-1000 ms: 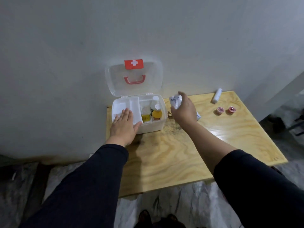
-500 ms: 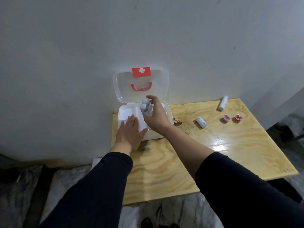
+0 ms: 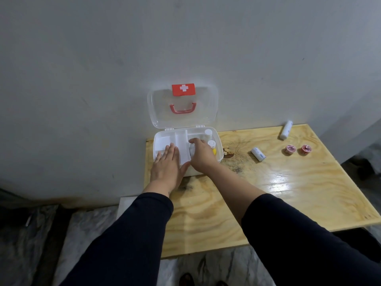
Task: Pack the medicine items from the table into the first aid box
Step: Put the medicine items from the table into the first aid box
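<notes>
**Mia:** Where is the first aid box (image 3: 220, 150)?

**Ben:** It sits on the wooden table (image 3: 268, 193), at the back left corner, close to the wall (image 3: 103, 79). Its clear lid (image 3: 206, 112) stands up against the wall. The lid has a red tag with a white cross and a red handle.

**Mia:** What is the left hand (image 3: 167, 169) doing?

**Ben:** It lies flat, with the fingers out straight and close together. It rests on the front left part of the box, over the white tray. It holds nothing.

**Mia:** And the right hand (image 3: 203, 154)?

**Ben:** It reaches down into the right part of the box. The fingers are curled around a small white bottle (image 3: 192, 150), and the bottle is down in the box. I can only see a bit of it past the hand.

**Mia:** What else is in the box?

**Ben:** Two bottles with white caps (image 3: 211, 143) stand just beside the right hand, at about 1 o'clock from it. One shows some yellow low down.

**Mia:** What is left on the table?

**Ben:** A small white tube (image 3: 258, 154) lies on its side, at 3 o'clock from the box. Two little pink tubs (image 3: 290, 149) sit side by side further out the same way. A white bottle (image 3: 286, 130) lies near the back edge, at about 2 o'clock from the box. All of them are well apart from both hands.
</notes>
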`<state>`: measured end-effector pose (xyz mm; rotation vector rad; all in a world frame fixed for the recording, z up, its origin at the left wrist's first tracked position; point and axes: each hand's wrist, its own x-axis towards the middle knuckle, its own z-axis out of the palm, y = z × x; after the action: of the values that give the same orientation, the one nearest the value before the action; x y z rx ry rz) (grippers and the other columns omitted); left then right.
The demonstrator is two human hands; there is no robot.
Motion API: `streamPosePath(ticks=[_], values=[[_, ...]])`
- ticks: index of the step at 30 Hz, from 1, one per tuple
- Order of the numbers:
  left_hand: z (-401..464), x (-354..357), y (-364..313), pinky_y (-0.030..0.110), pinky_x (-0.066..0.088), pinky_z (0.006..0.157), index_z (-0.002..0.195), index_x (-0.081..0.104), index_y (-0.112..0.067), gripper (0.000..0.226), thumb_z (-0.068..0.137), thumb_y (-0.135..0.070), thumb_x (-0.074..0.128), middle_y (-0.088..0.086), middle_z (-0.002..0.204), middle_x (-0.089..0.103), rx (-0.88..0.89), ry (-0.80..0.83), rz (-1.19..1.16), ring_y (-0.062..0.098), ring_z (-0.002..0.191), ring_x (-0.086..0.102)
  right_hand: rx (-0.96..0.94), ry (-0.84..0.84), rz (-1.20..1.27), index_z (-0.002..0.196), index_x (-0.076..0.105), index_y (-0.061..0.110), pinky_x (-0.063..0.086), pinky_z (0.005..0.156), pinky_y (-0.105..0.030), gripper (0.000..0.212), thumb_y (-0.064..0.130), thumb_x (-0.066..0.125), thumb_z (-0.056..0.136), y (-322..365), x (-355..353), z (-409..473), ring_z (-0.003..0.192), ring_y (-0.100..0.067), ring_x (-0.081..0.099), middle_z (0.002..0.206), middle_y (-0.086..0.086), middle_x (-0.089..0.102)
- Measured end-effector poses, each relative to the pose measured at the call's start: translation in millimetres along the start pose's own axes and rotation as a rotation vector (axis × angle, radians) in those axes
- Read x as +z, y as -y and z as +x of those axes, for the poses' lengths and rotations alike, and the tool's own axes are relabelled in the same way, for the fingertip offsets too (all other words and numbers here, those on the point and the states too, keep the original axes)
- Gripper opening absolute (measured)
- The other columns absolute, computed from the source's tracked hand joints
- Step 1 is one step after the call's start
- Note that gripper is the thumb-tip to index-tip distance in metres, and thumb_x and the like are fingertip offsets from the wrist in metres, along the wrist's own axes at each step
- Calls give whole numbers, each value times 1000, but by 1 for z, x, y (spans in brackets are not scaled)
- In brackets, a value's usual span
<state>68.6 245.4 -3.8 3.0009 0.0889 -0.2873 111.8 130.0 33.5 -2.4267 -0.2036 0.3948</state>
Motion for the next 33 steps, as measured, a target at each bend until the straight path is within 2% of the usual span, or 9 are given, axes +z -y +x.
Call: streamPosePath(ticks=[6,10,13,15,20,23,28,31,33], values=[[-1,-6,-1,37,2,123,155,4,-5,75,100,-55,17,8,164,1,-4,28,17,19,151,0,-27,-18,-6,144,36,12,43,97,-30,65,-6,57,85,4,-9,-1,129,-27,47,146,-11,42],[2,-25,-4,39,18,120,149,27,-6,70,98,-55,28,10,155,31,-7,39,43,26,141,32,-53,-88,24,143,39,15,49,88,-28,64,-11,52,85,10,-30,-4,120,-24,55,143,-8,47],[6,-54,-13,39,37,105,142,42,-12,60,97,-52,34,7,143,48,-19,55,20,29,128,47,-72,-190,78,137,47,14,46,83,-22,54,-6,50,88,10,-52,-7,117,-22,57,135,-9,55],[12,-72,-23,39,43,96,136,49,-15,49,98,-44,38,8,136,56,3,23,-3,30,122,53,-65,-230,100,134,52,13,45,88,-24,47,-1,50,89,4,-66,-8,116,-22,57,130,-9,59],[34,-87,-67,36,46,84,127,59,-21,36,97,-31,41,7,125,63,104,-63,-52,31,109,59,33,-310,106,127,57,13,41,88,-23,41,2,52,88,-36,-100,-12,112,-22,57,123,-10,61],[44,-82,-104,37,46,88,128,58,-19,38,96,-27,40,7,129,61,162,-28,-30,31,114,57,121,-340,102,127,58,12,44,90,-27,42,1,49,87,-71,-121,-13,113,-24,57,124,-12,62],[71,-64,-157,37,46,93,132,56,-19,41,96,-30,40,5,134,58,243,93,9,29,119,56,285,-343,44,127,58,14,46,72,-22,43,0,46,88,-137,-156,-9,109,-24,59,126,-9,60],[88,-60,-185,34,46,77,119,62,-15,36,96,-27,37,6,119,65,272,162,63,28,105,60,360,-308,19,128,58,16,45,64,-23,45,1,46,87,-176,-175,0,99,-24,60,128,-10,59],[102,-57,-200,34,46,75,115,63,-15,35,97,-28,36,5,116,66,270,194,87,27,102,61,398,-277,2,130,57,16,43,63,-20,46,1,46,87,-198,-189,9,103,-24,60,127,-9,60]])
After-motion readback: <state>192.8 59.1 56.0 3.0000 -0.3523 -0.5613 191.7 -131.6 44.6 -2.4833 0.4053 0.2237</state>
